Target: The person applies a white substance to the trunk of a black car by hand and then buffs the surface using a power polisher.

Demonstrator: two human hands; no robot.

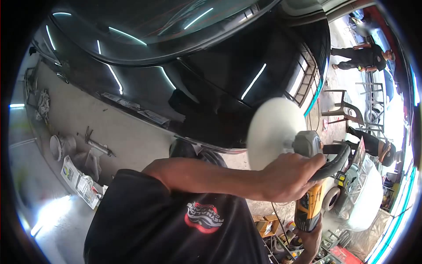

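Your left hand (pixel 292 174) was closed around the front grip of the yellow, black and grey power polisher (pixel 308 202), just beside its grey metal head, and your right hand (pixel 310 240) was wrapped about the far end of its yellow body. The polisher hung between your two hands, resting on nothing else, with its round white pad (pixel 273 132) in front of the glossy black car panel (pixel 211 83), near the panel's edge. Whether pad and paint touched, you could not have told from this view.

The tool looked heavy and stiff, its weight probably drawn towards the metal head, so the black loop handle (pixel 340 160) and the rear body were the sound places to hold. The pad seemed soft, its outline blurred as if turning, and was no place for fingers. The paint was shiny, likely slick and easily marked by hard parts.

Your left forearm crossed close beside the panel's edge, leaving you little slack there. A thin dark cord (pixel 281 224) hung near an open cardboard box (pixel 266 225) and could have snagged. Beyond the polisher, a brown chair (pixel 351 112) and two people (pixel 367 58) were well apart from you.
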